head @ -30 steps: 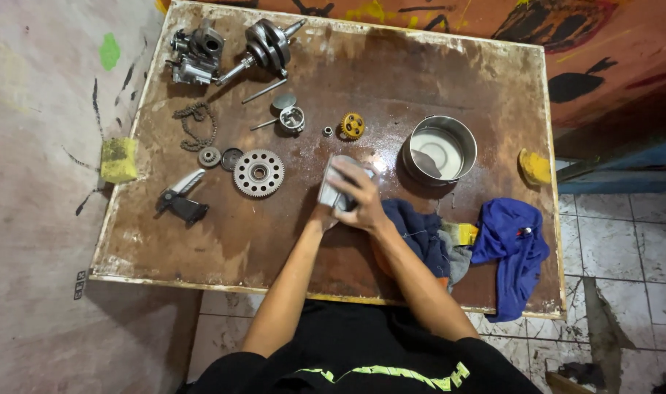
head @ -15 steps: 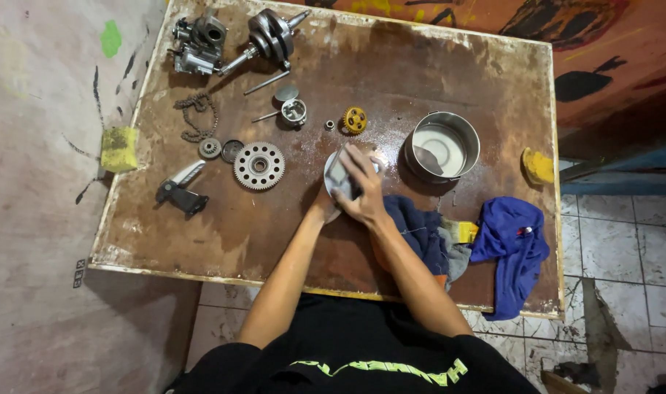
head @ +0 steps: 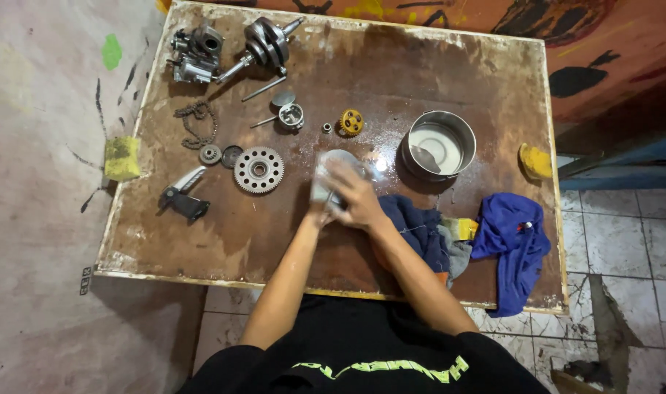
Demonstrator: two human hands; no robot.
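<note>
Thing: round grey metal part (head: 333, 169), blurry.
Left hand (head: 320, 201): its grip is clamping the part's near side.
Right hand (head: 356, 201): lying over it, fingers curling down.
Bench (head: 275, 233): underneath.
Nearer: both are touching.

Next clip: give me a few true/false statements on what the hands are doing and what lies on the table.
1. Both hands are together on a grey metal part. True.
2. The metal pot lies tipped on its side. False: it stands upright, right of the hands.
3. A large gear lies left of the hands. True.
4. The yellow gear sits inside the pot. False: it lies on the table, left of the pot.
5. A blue cloth lies near the table's right edge. True.
</note>
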